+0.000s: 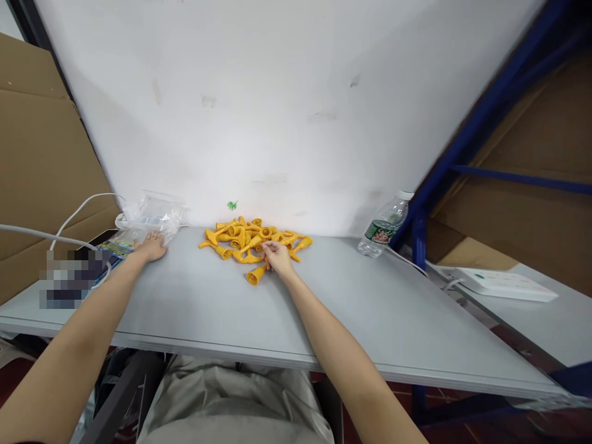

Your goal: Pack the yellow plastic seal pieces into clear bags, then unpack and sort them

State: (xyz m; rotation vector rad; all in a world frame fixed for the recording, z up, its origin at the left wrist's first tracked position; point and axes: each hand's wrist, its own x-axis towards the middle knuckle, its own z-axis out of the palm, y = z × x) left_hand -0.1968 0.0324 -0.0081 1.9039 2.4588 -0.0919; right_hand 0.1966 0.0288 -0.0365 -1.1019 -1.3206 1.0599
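Open grey tabletop (208,308) ahead; yellow pile (252,237), plastic bags (155,216) left, water bottle (383,228) right along the wall (277,92).

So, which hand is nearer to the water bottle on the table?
Right. The right hand is at the pile of yellow pieces, left of the water bottle; the left hand lies farther left, on the clear bags.

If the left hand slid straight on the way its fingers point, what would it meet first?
Probably the clear plastic bags, lying just ahead of the left hand, perhaps touching it.
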